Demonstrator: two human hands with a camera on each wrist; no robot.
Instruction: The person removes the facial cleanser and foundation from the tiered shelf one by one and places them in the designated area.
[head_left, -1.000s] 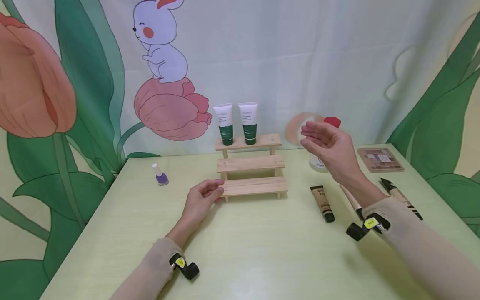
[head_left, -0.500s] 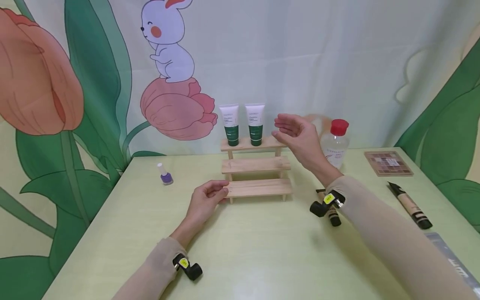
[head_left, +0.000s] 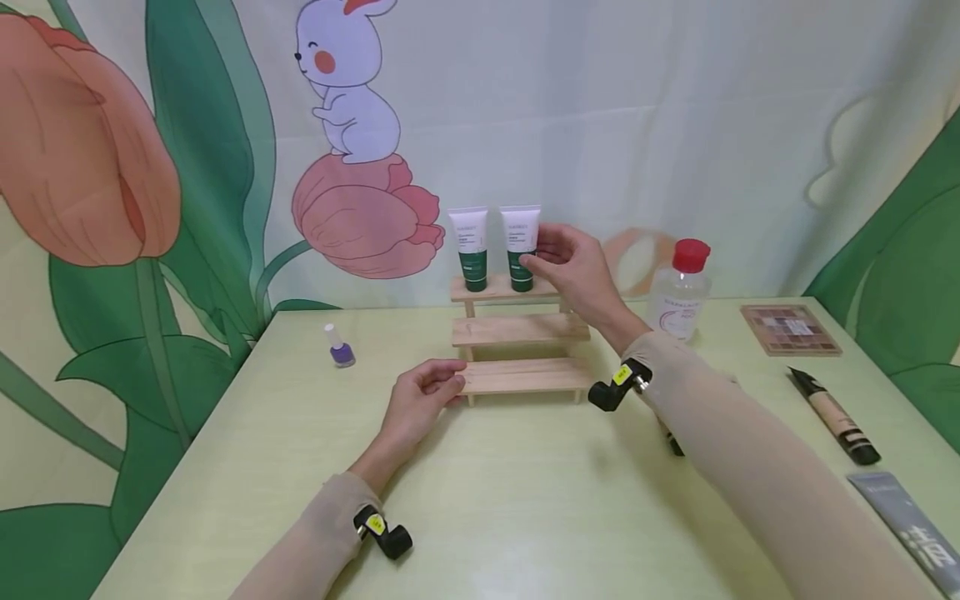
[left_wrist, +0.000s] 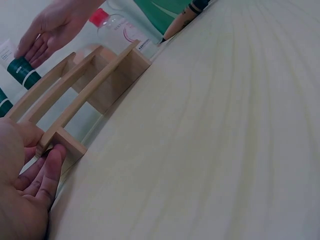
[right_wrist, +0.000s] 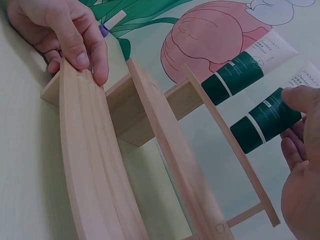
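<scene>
Right hand (head_left: 581,267): my thumb lies across the front of the right-hand white-and-green squeeze tube (head_left: 519,233), fingers behind, pinching it from its right side. Left hand (head_left: 416,400): thumb and fingers grip the left end of the bottom step (head_left: 525,377) of the wooden three-step stand (head_left: 520,329).

Position: the held tube is upright, cap down, on the top step (head_left: 489,289), right of that step's middle; the stand is near the table's back edge.

Risks, as I judge them: a sideways nudge from my thumb could tip the tube, since its cap is a small foot. A leftward push might knock the twin tube (head_left: 471,242) near the step's left end (the two are close, though apart). If my left grip jerks, both could topple.

Further out: the red-capped clear bottle (head_left: 678,304), right of the stand towards the back edge, is near my right forearm; a careless withdrawal could catch it.
</scene>
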